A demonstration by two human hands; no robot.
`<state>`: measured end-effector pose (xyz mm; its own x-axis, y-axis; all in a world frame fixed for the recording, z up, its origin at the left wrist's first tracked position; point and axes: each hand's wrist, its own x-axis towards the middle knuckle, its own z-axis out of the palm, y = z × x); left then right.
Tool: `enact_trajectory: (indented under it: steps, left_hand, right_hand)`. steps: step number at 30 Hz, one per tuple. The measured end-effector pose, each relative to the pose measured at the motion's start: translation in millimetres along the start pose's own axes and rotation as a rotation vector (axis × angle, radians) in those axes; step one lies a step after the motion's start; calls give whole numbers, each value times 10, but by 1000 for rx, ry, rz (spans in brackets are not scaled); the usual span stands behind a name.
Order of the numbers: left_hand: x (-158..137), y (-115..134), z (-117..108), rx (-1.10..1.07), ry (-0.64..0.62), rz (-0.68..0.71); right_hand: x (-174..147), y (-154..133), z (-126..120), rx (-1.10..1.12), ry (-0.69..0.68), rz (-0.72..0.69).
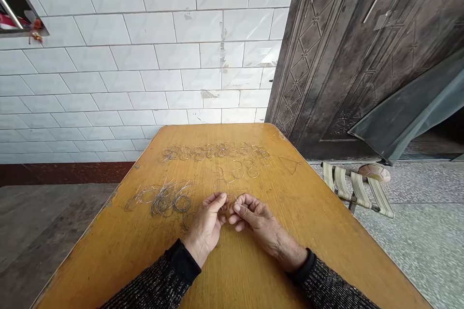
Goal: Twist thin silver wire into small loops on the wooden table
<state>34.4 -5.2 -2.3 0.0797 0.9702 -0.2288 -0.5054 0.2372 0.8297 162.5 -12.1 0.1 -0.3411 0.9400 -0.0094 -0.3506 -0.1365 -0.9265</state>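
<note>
My left hand (210, 217) is closed in a pinch on a thin wire (232, 198) bent into a loop. Close beside it, my right hand (253, 215) pinches the same wire between thumb and fingers. Left of my hands lies a pile of wire coils (166, 200) with loose ends sticking out. A single wire ring (185, 222) is partly hidden behind my left hand. Beyond my hands rest a few separate wire loops (238, 173), and farther back a row of linked-looking wire rings (210, 151) stretches across the table.
The wooden table (290, 260) reaches toward a white tiled wall (159, 77). A bent wire piece (290, 164) lies near its right edge. On the floor to the right stands a striped folding stool (357, 188), below a dark carved door (326, 58) with a grey curtain (409, 116).
</note>
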Motion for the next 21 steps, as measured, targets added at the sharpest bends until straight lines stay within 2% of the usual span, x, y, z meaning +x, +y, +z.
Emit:
enact_trajectory:
  steps: [4, 13, 18, 21]
  left_hand:
    - [23, -10, -7, -13, 50, 14]
    - [44, 9, -40, -42, -7, 2]
    - [8, 34, -11, 120, -2, 88]
    - [-11, 44, -4, 232, -8, 133]
  right_hand:
    - [0, 28, 11, -9, 6, 4]
    - [20, 89, -34, 51, -59, 70]
    - [31, 19, -114, -99, -46, 63]
    - [43, 4, -147, -216, -3, 8]
